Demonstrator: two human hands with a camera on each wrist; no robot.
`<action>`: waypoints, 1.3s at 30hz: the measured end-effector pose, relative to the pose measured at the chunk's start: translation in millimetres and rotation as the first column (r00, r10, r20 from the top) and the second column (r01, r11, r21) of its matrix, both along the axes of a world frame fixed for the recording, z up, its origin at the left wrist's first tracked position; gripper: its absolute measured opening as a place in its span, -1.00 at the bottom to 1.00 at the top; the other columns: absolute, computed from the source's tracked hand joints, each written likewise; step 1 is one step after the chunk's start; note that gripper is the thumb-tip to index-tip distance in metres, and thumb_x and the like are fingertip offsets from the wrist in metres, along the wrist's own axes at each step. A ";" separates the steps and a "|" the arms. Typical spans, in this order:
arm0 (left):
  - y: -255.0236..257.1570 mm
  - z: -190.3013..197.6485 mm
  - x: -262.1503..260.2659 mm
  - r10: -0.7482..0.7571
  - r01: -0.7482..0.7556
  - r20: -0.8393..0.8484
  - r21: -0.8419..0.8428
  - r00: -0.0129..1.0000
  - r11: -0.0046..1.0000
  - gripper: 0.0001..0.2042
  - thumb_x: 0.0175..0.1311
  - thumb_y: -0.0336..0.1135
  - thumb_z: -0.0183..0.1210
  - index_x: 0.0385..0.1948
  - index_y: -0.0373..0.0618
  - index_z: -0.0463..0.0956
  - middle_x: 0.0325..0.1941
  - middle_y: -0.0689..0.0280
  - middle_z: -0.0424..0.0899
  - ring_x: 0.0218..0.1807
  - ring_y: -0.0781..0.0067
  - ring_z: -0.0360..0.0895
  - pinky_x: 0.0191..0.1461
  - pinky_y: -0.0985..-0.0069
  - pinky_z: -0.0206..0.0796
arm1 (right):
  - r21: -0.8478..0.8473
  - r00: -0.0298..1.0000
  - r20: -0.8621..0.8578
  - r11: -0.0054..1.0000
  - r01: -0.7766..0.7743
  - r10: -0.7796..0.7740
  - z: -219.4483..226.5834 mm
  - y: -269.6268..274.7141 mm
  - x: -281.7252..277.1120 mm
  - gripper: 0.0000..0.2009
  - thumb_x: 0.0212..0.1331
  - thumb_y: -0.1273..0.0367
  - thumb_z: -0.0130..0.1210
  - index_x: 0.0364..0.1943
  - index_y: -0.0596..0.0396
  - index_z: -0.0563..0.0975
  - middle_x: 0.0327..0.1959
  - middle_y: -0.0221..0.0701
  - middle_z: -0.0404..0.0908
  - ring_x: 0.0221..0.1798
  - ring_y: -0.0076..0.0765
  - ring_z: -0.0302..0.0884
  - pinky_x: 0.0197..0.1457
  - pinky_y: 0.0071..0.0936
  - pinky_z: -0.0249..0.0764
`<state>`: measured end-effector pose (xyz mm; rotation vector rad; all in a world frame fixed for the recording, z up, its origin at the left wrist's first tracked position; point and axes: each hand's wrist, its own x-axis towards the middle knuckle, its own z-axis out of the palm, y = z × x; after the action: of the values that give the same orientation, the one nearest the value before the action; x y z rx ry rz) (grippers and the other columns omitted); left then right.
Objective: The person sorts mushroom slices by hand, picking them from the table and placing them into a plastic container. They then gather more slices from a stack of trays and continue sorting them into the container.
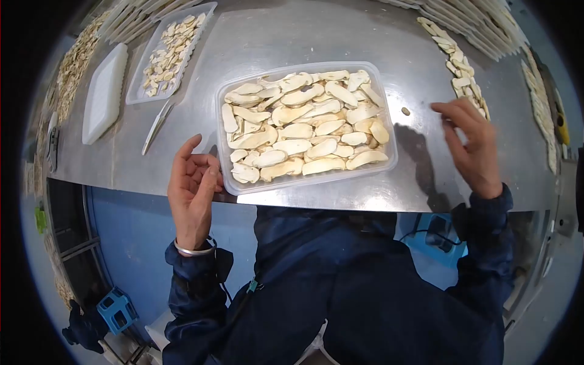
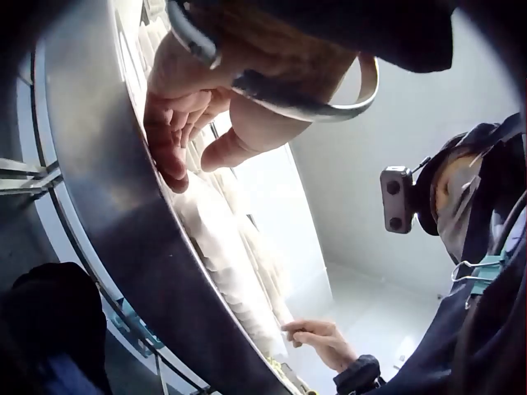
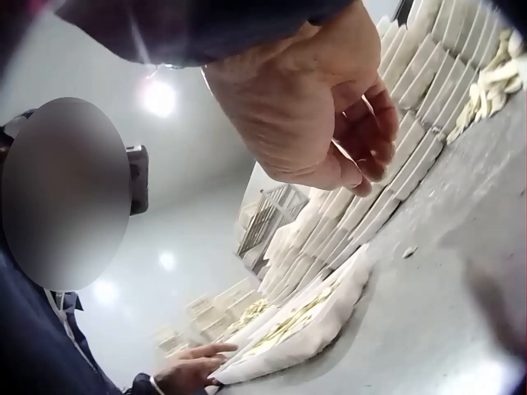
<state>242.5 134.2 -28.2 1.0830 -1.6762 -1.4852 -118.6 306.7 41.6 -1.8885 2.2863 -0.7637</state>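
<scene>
A clear plastic tray [image 1: 307, 184] sits near the table's front edge, filled with rows of pale sliced mushrooms [image 1: 293, 146]. Beside its front left corner is my left hand [image 1: 196, 185], fingers loosely bent and holding nothing; a metal bangle circles that wrist. My right hand [image 1: 474, 146] hovers over the table to the tray's right, between it and a line of loose slices [image 1: 459, 67]. Its fingers are relaxed and the right wrist view shows no item between them. A small brownish piece [image 1: 406, 111] lies on the metal between tray and right hand.
At the left lie a knife [image 1: 157, 126], an upturned white tray [image 1: 105, 94] and a second tray [image 1: 135, 91] with smaller slices. Stacked white trays [image 1: 468, 21] line the back right. More slices are heaped at the far left [image 1: 76, 61].
</scene>
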 end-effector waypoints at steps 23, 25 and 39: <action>-19.7 7.4 -7.6 -0.050 0.066 -0.097 0.173 0.994 0.983 -0.52 0.22 -0.56 0.16 0.21 -0.30 0.29 -0.29 0.33 0.51 -0.36 0.67 0.46 -0.35 0.69 0.34 | -0.001 0.982 -0.182 0.999 0.049 -0.049 19.8 -16.5 -22.6 -0.79 0.14 0.57 0.06 -0.14 0.22 0.59 -0.28 -0.27 0.53 -0.32 -0.32 0.51 -0.20 -0.42 0.45; -24.1 9.8 -12.2 -0.059 0.079 -0.103 0.201 0.993 0.976 -0.51 0.21 -0.57 0.18 0.21 -0.28 0.31 -0.29 0.34 0.51 -0.38 0.67 0.47 -0.36 0.69 0.34 | 0.020 0.966 -0.211 0.987 0.161 -0.153 27.9 -6.1 -44.1 -0.78 0.18 0.51 0.02 -0.11 0.19 0.59 -0.26 -0.31 0.55 -0.34 -0.32 0.49 -0.22 -0.46 0.45; -107.7 6.1 15.0 -0.123 0.125 -0.017 0.115 0.992 0.985 -0.47 0.17 -0.57 0.14 0.25 -0.24 0.30 -0.37 0.41 0.47 -0.45 0.73 0.40 -0.42 0.77 0.27 | 0.397 0.783 0.167 0.768 0.503 -0.599 22.5 26.5 -155.0 -0.40 0.15 0.38 -0.04 0.36 -0.01 0.26 0.18 -0.18 0.49 -0.01 -0.20 0.53 -0.01 -0.41 0.51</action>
<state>257.5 26.5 -22.2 1.0461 -1.6948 -1.6828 -273.7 333.2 64.2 -0.8768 2.5863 -0.5857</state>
